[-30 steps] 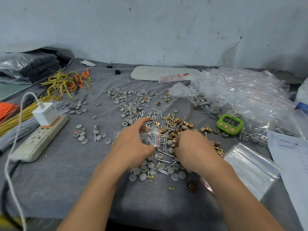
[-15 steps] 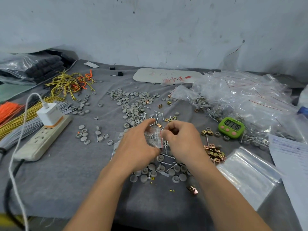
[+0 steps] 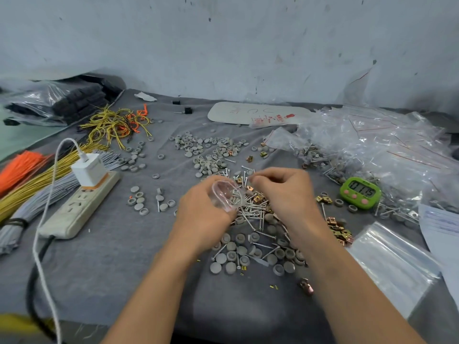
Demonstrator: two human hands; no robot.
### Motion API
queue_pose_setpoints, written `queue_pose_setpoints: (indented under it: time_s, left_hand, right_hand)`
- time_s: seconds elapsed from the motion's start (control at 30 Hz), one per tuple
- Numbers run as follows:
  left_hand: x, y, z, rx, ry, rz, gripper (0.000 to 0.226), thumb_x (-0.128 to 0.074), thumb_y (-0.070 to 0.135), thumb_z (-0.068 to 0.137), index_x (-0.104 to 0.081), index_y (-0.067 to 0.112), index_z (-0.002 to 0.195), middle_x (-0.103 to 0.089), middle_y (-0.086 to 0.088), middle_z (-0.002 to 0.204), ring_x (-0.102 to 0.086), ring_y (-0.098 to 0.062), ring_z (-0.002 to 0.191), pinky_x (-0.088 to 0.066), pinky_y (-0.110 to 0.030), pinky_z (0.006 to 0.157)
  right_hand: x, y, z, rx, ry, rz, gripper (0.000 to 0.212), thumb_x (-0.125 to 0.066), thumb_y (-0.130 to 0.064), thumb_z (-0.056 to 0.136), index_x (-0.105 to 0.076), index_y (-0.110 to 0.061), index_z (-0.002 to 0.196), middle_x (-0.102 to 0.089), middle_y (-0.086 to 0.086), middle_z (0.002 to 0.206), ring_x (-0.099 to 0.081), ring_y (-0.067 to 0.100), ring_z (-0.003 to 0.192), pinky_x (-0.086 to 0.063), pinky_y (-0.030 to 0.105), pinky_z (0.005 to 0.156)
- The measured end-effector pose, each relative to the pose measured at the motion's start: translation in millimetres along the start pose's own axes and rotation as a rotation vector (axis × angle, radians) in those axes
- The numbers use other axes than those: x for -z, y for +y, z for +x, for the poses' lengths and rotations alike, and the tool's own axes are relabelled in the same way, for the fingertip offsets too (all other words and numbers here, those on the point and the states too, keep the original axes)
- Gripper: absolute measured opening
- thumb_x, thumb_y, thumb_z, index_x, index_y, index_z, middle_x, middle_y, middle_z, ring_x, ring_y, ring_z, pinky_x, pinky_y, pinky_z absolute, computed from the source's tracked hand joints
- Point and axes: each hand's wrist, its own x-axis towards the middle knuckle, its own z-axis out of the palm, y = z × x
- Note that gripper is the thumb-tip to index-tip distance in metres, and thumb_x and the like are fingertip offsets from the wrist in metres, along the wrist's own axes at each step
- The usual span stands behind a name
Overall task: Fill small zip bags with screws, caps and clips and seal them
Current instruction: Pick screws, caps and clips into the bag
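Now loading the zip bag (image 3: 227, 194) just above the screws (image 3: 250, 212).
Left hand (image 3: 203, 209) grip clamps its mouth open; right hand (image 3: 283, 192) pinched, on what I cannot tell; I'd drop parts straight in.

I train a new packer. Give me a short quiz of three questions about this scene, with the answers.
1. True or false: the left hand holds a small zip bag with screws in it.
2. The green timer lies: A) right of the right hand; B) between the hands; C) left of the left hand.
3. Fill in: the white charger is plugged into the ____.
Key: 1 true; 2 A; 3 power strip.
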Motion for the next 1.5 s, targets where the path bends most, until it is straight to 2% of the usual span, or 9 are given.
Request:
queue_pose_setpoints:
  time_s: [0.1,0.33,0.57,0.77,0.9,1.03,1.2,1.33,1.5]
  left_hand:
    - [9.3,0.6,1.1,-0.041,0.061,-0.198,0.041,-0.079,0.002,0.074,-0.074,0.032,0.101,-0.075,0.018,0.096,-0.070,-0.001,0.093,-0.055,-0.029,0.082]
    - [18.3,1.3,6.7,-0.135,0.279,-0.465,0.047,-0.075,0.011,0.065,-0.070,0.026,0.110,-0.074,0.018,0.100,-0.068,0.001,0.096,-0.049,-0.014,0.085]
    - [10.0,8.2,-1.0,-0.134,0.192,-0.202,0.051,-0.071,0.021,0.067,-0.067,0.034,0.116,-0.072,0.018,0.104,-0.064,0.005,0.108,-0.052,-0.035,0.099]
    - [1.9,11.7,-2.1,-0.123,0.145,-0.126,0.055,-0.070,0.026,0.067,-0.064,0.043,0.118,-0.071,0.023,0.104,-0.065,0.003,0.104,-0.050,-0.025,0.089]
    - [-3.5,12.9,-3.3,-0.135,0.127,-0.093,0.058,-0.070,0.026,0.065,-0.061,0.048,0.117,-0.069,0.029,0.104,-0.066,-0.003,0.078,-0.045,-0.005,0.064]
    - [-6.8,13.1,-2.6,-0.141,0.113,-0.059,0.058,-0.075,0.018,0.069,-0.061,0.048,0.117,-0.069,0.028,0.102,-0.064,-0.001,0.080,-0.040,0.000,0.068]
    - [-11.0,15.2,-3.5,-0.110,0.114,-0.009,0.059,-0.076,0.016,0.072,-0.060,0.050,0.118,-0.069,0.029,0.104,-0.061,0.013,0.094,-0.039,-0.001,0.072]
    - [-13.1,17.4,-5.1,-0.077,0.087,-0.002,0.061,-0.074,0.022,0.070,-0.057,0.056,0.118,-0.069,0.025,0.108,-0.065,0.006,0.089,-0.045,-0.017,0.071]
    - [-14.3,18.2,-5.3,-0.073,0.076,0.036,0.061,-0.072,0.022,0.070,-0.056,0.058,0.117,-0.069,0.027,0.103,-0.066,-0.003,0.071,-0.044,-0.013,0.055]
  right_hand:
    - [19.8,13.1,9.1,-0.040,0.141,-0.436,0.020,-0.072,-0.021,0.088,-0.081,-0.038,0.081,-0.077,-0.021,0.085,-0.070,-0.002,0.084,-0.059,0.023,0.077]
    - [11.8,19.1,9.2,-0.102,-0.194,-0.824,0.017,-0.067,-0.024,0.093,-0.075,-0.037,0.100,-0.076,-0.001,0.102,-0.068,0.025,0.101,-0.056,0.040,0.094]
    - [22.7,16.1,13.1,-0.139,-0.263,-0.786,0.023,-0.068,-0.017,0.095,-0.067,-0.038,0.087,-0.072,0.001,0.103,-0.067,0.021,0.094,-0.050,0.027,0.077]
    - [29.7,20.5,9.2,-0.097,-0.228,-0.833,0.029,-0.065,-0.014,0.095,-0.075,-0.039,0.082,-0.075,0.003,0.102,-0.070,0.024,0.084,-0.059,0.035,0.078]
    - [37.5,23.5,6.7,-0.083,-0.285,-0.800,0.035,-0.066,-0.009,0.090,-0.077,-0.041,0.081,-0.077,-0.005,0.095,-0.070,0.018,0.085,-0.059,0.032,0.080]
    - [38.1,23.7,3.2,-0.078,-0.328,-0.802,0.021,-0.073,-0.020,0.089,-0.079,-0.037,0.099,-0.074,-0.006,0.100,-0.068,0.019,0.092,-0.057,0.032,0.082]
    - [35.8,28.9,1.2,-0.078,-0.218,-0.821,0.011,-0.065,-0.028,0.096,-0.075,-0.032,0.096,-0.073,0.000,0.103,-0.067,0.024,0.098,-0.054,0.037,0.083]
    - [38.5,35.2,0.7,-0.070,-0.092,-0.647,0.015,-0.059,-0.026,0.099,-0.072,-0.029,0.093,-0.074,-0.002,0.089,-0.067,0.022,0.085,-0.054,0.037,0.077]
    - [43.4,34.7,-3.1,-0.102,0.000,-0.269,0.023,-0.058,-0.020,0.099,-0.071,-0.024,0.081,-0.075,-0.007,0.068,-0.068,0.013,0.060,-0.052,0.029,0.058]
